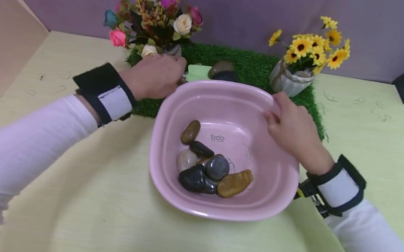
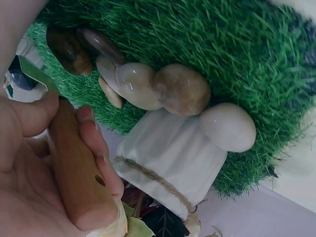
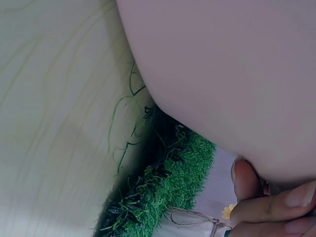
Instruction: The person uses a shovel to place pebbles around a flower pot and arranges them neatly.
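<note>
My left hand (image 1: 160,73) grips the wooden handle (image 2: 76,158) of a trowel with a pale green blade (image 1: 198,72). At the blade's far end, just beyond the basin rim, are a brown stone (image 1: 222,66) and a black stone (image 1: 226,76). With thumb and fingers, my right hand (image 1: 295,127) pinches the right far rim of a pink basin (image 1: 219,214), whose inside faces me. Several smooth stones lie in it, among them a tan one (image 1: 234,183), a grey one (image 1: 217,167) and a brown one (image 1: 190,132). In the right wrist view, the basin's outer wall (image 3: 222,74) fills the upper right.
A green turf mat (image 1: 249,60) lies along the back. Mixed flowers (image 1: 155,17) stand at left, in a white pot (image 2: 168,158) with several stones (image 2: 182,89) beside it. Yellow flowers (image 1: 313,47) stand in another pot (image 1: 290,80) at right. Loose turf threads dot the table (image 1: 358,134).
</note>
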`<state>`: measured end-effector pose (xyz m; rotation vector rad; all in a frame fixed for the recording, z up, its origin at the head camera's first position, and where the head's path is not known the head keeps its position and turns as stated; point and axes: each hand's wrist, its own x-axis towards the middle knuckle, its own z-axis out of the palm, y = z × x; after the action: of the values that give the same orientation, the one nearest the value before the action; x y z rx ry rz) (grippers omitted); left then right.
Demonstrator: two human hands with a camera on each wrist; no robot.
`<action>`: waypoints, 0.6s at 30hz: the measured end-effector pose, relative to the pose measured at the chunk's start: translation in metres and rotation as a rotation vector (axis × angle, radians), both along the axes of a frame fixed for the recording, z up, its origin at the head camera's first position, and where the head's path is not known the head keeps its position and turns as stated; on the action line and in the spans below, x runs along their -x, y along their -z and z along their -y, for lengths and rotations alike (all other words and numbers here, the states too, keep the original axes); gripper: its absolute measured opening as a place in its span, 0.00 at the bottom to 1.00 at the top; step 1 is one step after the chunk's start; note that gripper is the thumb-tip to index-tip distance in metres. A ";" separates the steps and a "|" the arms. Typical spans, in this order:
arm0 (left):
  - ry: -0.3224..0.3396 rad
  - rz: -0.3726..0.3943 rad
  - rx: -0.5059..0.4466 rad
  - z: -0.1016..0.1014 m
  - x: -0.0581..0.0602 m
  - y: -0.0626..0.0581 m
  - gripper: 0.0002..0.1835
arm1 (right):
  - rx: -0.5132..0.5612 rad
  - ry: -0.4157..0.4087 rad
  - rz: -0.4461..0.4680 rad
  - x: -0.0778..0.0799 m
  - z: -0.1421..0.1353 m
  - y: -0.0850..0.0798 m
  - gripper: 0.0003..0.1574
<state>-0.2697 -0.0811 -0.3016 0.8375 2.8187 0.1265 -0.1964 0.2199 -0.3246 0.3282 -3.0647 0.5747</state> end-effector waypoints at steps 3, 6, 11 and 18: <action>0.022 -0.007 -0.001 0.000 0.001 0.001 0.14 | -0.002 0.001 0.004 0.000 0.000 0.000 0.22; 0.031 -0.004 0.005 0.001 0.002 0.000 0.13 | -0.001 -0.001 0.005 0.000 0.000 0.000 0.23; 0.048 0.007 0.012 0.001 0.002 -0.001 0.12 | 0.002 0.000 0.007 -0.001 0.001 -0.002 0.23; 0.076 0.040 0.037 0.000 0.004 -0.003 0.11 | 0.001 -0.003 0.005 -0.001 0.001 -0.002 0.23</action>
<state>-0.2738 -0.0812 -0.2986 0.9225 2.7390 0.0785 -0.1952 0.2192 -0.3227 0.3316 -3.0691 0.5781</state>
